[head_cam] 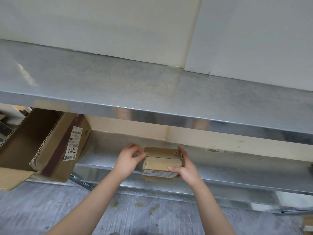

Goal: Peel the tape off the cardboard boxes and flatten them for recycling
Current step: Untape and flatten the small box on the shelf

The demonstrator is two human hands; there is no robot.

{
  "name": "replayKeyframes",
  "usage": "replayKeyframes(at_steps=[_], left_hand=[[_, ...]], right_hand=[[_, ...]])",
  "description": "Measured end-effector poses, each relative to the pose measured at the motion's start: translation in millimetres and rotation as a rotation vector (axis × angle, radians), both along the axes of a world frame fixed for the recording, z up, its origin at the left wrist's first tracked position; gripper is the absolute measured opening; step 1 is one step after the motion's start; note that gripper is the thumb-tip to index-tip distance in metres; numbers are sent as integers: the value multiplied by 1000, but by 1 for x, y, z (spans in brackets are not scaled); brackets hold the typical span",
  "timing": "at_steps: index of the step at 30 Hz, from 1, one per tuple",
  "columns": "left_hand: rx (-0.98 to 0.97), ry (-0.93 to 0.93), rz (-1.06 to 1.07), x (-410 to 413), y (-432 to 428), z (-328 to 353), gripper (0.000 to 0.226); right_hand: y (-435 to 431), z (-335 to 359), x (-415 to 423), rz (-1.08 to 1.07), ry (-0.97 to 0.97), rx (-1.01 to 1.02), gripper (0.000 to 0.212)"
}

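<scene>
Under shelf (152,92), big box (50,141) left; R fingers (180,150) grip small box (162,161); L fingers (135,148) pinch tape (138,154).

Soft, even light from above me; a pale glare streak marks the steel desk (152,89) at left. The lower shelf (237,165) beneath sits in shade. Straight edges bow; detail looks slightly soft.

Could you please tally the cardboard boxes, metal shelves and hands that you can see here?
Cardboard boxes: 3 (small box, large open box, cut-off box at lower right)
Metal shelves: 2 (upper shelf, lower shelf)
Hands: 2 (left hand pinching tape, right hand gripping the small box)
Total: 7
</scene>
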State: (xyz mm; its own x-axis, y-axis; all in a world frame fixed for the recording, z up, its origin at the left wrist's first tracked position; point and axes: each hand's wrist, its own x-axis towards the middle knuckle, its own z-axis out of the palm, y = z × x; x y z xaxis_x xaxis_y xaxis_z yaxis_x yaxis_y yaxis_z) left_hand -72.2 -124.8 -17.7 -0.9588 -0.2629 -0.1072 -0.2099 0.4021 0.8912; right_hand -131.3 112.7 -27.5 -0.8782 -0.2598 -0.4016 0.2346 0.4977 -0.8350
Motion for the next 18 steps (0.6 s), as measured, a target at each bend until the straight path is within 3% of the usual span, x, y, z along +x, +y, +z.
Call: replayKeyframes(at_steps=[6, 12, 18], left_hand=[[-53, 30, 49, 3, 15, 9, 22], [75, 67, -33, 13, 15, 6, 8], [-103, -80, -88, 14, 12, -3, 65]], right_hand=[[-4, -1, -1, -26, 9, -16, 95], [-2, -1, 0, -7, 4, 1, 100], [0, 5, -1, 60, 62, 71, 104]])
